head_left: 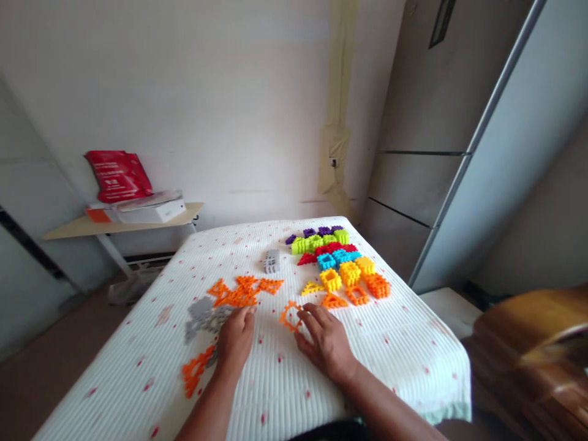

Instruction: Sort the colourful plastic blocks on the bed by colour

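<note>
Touching toothed orange plastic ring point(283, 317) with right hand point(327, 340) | left hand point(236, 337) half-curled beside grey plastic pieces point(202, 309) | cannot tell if gripping with either | best pinched lightly by rim

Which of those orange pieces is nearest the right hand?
The orange ring with a big open middle, at the right hand. The other orange pieces lie farther off, to its left and right.

Apparently a room in a home: a tall three-door refrigerator point(425, 131) stands at two o'clock, a small side table point(68, 228) at nine, and at six a ribbed, red-flecked tablecloth point(280, 392) bearing interlocking toy pieces point(350, 274).
</note>
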A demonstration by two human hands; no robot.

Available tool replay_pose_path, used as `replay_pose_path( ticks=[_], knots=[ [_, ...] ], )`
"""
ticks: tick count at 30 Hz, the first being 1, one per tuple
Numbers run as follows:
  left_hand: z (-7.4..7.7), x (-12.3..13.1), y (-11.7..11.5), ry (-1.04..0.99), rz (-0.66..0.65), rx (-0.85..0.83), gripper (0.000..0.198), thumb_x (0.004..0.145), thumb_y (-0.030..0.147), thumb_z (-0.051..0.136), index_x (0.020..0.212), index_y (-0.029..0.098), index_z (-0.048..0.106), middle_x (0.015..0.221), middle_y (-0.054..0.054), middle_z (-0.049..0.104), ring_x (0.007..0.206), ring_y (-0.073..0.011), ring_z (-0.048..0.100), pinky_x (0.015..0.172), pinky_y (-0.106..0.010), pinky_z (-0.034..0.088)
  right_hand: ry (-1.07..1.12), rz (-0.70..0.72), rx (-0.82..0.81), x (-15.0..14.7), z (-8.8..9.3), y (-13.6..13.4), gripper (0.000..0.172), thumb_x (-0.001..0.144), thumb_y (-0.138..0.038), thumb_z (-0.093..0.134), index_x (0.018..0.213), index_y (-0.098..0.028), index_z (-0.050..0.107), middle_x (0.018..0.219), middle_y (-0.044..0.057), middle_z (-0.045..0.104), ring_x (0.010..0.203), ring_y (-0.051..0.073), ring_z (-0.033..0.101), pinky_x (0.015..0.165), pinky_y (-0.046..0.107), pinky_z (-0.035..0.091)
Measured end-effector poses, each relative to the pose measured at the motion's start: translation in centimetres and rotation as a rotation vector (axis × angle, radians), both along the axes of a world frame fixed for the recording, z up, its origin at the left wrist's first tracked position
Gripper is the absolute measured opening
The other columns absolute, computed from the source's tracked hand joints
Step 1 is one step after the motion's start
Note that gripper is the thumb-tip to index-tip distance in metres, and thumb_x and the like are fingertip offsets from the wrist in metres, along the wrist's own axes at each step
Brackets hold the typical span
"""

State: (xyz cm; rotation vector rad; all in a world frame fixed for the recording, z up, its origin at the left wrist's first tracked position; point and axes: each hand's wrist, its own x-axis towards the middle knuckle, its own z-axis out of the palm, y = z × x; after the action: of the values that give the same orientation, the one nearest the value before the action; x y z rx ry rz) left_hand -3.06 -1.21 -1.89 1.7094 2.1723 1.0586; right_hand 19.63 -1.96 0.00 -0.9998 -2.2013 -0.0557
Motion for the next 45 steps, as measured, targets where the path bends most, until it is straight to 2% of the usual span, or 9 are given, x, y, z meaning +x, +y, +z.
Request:
replay_pose_path(
  ticks=[4, 7, 10, 16, 25, 31, 34, 39, 45],
  knots=[
    [-0.1, 0.0, 0.1, 0.030, 0.014, 0.001, 0.035, 0.082, 0.028, 0.033, 0.085, 0.019, 0.067, 0.096, -0.008, 0.071, 0.093, -0.0214, 0.063, 0.086, -0.031, 0.046, 0.083, -0.288, 0.124, 5.8, -0.4, 1.5, 0.025, 0.088, -0.027, 0.048, 0.107, -0.018, 0.061, 0.110, 0.012, 0.063, 0.100, 0.022, 0.059, 0.085, 0.037, 0.050],
    [-0.1, 0.1, 0.1, 0.031, 0.020, 0.003, 0.036, 0.081, 0.028, 0.033, 0.085, 0.019, 0.068, 0.095, -0.008, 0.071, 0.092, -0.0214, 0.064, 0.085, -0.031, 0.047, 0.029, -0.517, 0.051, 8.8, -0.2, 2.7, 0.025, 0.087, -0.028, 0.049, 0.103, -0.017, 0.064, 0.108, 0.012, 0.063, 0.100, 0.024, 0.059, 0.082, 0.036, 0.050],
    [-0.2, 0.0, 0.2, 0.032, 0.039, -0.001, 0.036, 0.081, 0.027, 0.035, 0.089, 0.020, 0.069, 0.096, -0.007, 0.071, 0.092, -0.0211, 0.064, 0.083, -0.030, 0.047, -0.039, -0.641, -0.068, 9.8, 0.1, 3.3, 0.024, 0.086, -0.027, 0.049, 0.102, -0.018, 0.065, 0.108, 0.011, 0.064, 0.097, 0.023, 0.060, 0.077, 0.033, 0.050],
    [-0.3, -0.1, 0.2, 0.035, 0.023, 0.006, 0.037, 0.081, 0.027, 0.034, 0.091, 0.018, 0.069, 0.097, -0.008, 0.071, 0.094, -0.0226, 0.064, 0.084, -0.032, 0.048, -0.125, -0.706, -0.173, 9.5, 0.4, 3.6, 0.021, 0.085, -0.026, 0.050, 0.097, -0.019, 0.066, 0.102, 0.009, 0.065, 0.091, 0.020, 0.061, 0.072, 0.028, 0.047],
    [0.0, 0.3, 0.1, 0.036, 0.013, 0.014, 0.033, 0.083, 0.026, 0.034, 0.085, 0.019, 0.066, 0.092, -0.008, 0.070, 0.092, -0.0200, 0.063, 0.085, -0.029, 0.046, -0.182, -0.721, -0.177, 9.4, 0.3, 3.5, 0.023, 0.086, -0.026, 0.047, 0.094, -0.018, 0.066, 0.095, 0.008, 0.064, 0.077, 0.017, 0.063, 0.057, 0.024, 0.043],
    [0.2, 0.7, -0.2, 0.092, 0.025, 0.019, 0.031, 0.087, 0.025, 0.034, 0.081, 0.019, 0.064, 0.087, -0.006, 0.068, 0.086, -0.0161, 0.062, 0.080, -0.025, 0.044, -0.123, -0.691, 0.070, 9.5, -0.6, 3.8, 0.027, 0.087, -0.033, 0.045, 0.097, -0.019, 0.065, 0.102, 0.008, 0.063, 0.066, 0.014, 0.063, 0.047, 0.022, 0.042],
    [0.5, 1.2, -0.5, 0.152, 0.010, -0.001, 0.029, 0.086, 0.020, 0.036, 0.081, 0.019, 0.065, 0.087, -0.006, 0.067, 0.084, -0.0153, 0.061, 0.079, -0.025, 0.043, -0.058, -0.542, 0.221, 9.4, -0.8, 3.7, 0.029, 0.091, -0.033, 0.041, 0.097, -0.017, 0.065, 0.105, 0.009, 0.063, 0.072, 0.015, 0.064, 0.050, 0.022, 0.046],
    [1.4, 1.4, -1.1, 0.284, 0.005, -0.033, 0.026, 0.084, 0.018, 0.040, 0.080, 0.020, 0.067, 0.084, -0.005, 0.065, 0.083, -0.0165, 0.059, 0.077, -0.027, 0.041, -0.021, -0.253, 0.352, 9.0, -0.7, 3.1, 0.026, 0.093, -0.025, 0.042, 0.087, -0.016, 0.065, 0.093, 0.007, 0.067, 0.076, 0.013, 0.065, 0.061, 0.019, 0.049],
    [2.8, -1.0, -0.4, 0.407, 0.245, -0.097, 0.032, 0.082, 0.018, 0.043, 0.103, 0.024, 0.067, 0.108, -0.008, 0.063, 0.104, -0.0263, 0.051, 0.085, -0.041, 0.039, -0.030, -0.092, 0.390, 8.1, -0.4, 2.6, 0.022, 0.092, -0.021, 0.044, 0.086, -0.016, 0.065, 0.090, 0.008, 0.068, 0.077, 0.013, 0.065, 0.069, 0.020, 0.051]
  ],
)
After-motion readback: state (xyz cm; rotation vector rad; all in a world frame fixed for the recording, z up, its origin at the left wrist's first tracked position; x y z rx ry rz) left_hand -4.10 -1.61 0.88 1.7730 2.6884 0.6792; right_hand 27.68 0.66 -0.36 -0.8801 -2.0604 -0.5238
